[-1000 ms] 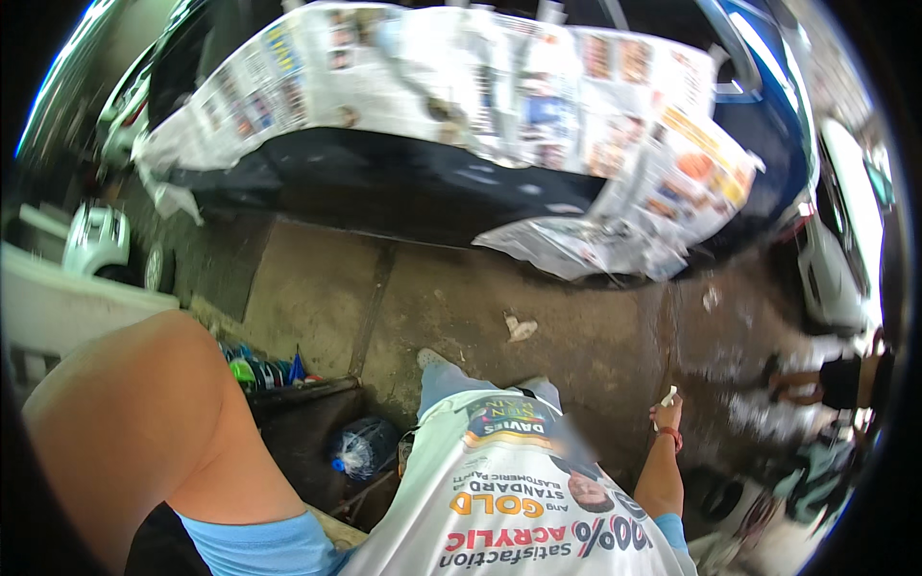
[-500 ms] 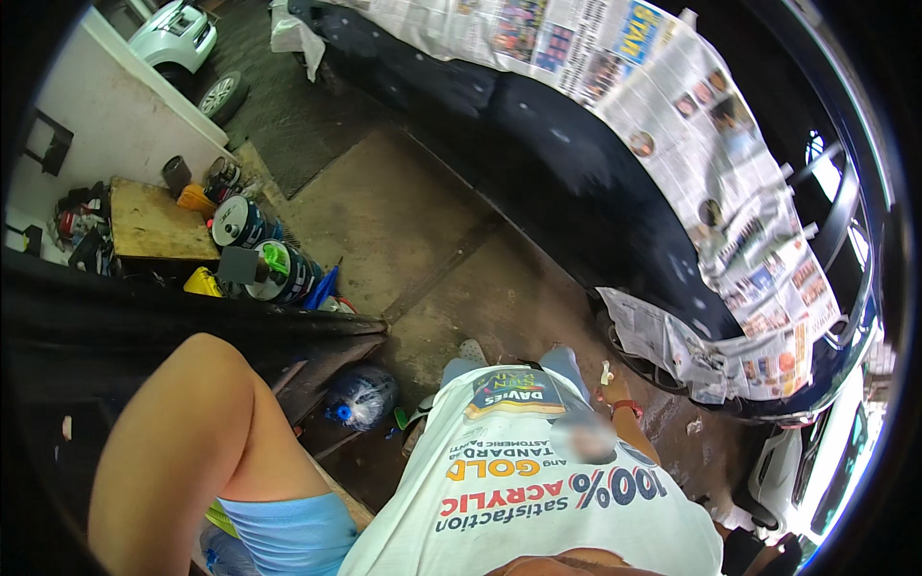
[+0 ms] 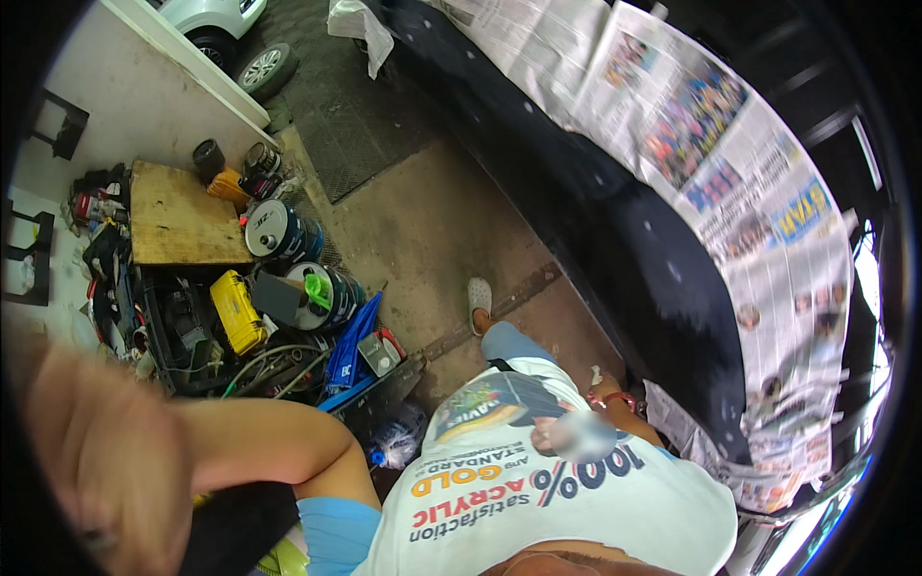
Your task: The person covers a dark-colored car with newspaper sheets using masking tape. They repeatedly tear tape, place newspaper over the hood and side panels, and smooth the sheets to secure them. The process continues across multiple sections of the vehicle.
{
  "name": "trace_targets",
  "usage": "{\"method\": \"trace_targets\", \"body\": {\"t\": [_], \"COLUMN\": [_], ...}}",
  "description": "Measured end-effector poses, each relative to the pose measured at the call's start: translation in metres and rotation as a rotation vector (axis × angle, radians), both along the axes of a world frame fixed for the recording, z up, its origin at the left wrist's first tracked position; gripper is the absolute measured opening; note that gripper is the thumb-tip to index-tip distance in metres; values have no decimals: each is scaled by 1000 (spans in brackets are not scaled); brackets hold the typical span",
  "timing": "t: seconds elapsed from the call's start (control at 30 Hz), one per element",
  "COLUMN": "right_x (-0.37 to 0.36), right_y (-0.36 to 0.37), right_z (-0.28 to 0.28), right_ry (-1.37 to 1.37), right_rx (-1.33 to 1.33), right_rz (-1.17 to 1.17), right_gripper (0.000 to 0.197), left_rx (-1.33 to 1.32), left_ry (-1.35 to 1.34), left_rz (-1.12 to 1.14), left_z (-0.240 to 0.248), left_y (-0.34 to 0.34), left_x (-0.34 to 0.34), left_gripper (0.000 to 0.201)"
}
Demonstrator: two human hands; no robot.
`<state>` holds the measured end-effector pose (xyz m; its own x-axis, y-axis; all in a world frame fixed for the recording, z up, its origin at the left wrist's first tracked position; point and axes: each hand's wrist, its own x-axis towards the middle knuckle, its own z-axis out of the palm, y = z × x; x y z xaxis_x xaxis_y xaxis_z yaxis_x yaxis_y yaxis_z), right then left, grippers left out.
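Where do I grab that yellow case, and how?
Probably around the middle of the yellow case, thumb and fingers on its two long sides, coming down from above. It looks long, narrow and boxy, and its top is uncovered, while the dark square panel crowds its right side. I can't make out a handle clearly.

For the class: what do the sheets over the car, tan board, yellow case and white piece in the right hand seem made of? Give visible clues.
Sheets: matte newsprint, from printed columns and photos.
Tan board: probably unpainted wood, stained and blotchy.
Yellow case: likely hard plastic, moulded-looking, solid colour.
White piece in the right hand: perhaps paper or cloth; too small to tell.
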<state>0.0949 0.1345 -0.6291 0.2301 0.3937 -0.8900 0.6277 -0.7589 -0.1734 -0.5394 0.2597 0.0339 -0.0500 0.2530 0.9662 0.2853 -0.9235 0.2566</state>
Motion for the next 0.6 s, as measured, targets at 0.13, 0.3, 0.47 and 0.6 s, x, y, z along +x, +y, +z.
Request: {"method": "trace_targets", "body": {"t": [0.13,0.3,0.47,0.6], "right_x": [-88,-263,-398,-470], "right_y": [162,352,517,594], "right_z": [-20,26,71,94], "right_ry": [63,291,293,220], "right_rx": [-136,392,810,647], "right_rz": [23,462,831,783], "right_gripper": [52,57,67,66], "left_rx": [-716,-1584,-1700,-1672], "left_ry": [-171,-297,-685,-672], "left_rz": [441,449,483,479], "left_z": [-195,-364,-426,-453], "left_y": [99,89,96,178], "left_x": [-54,-88,-136,-216], "left_gripper": [64,51,53,54]}}
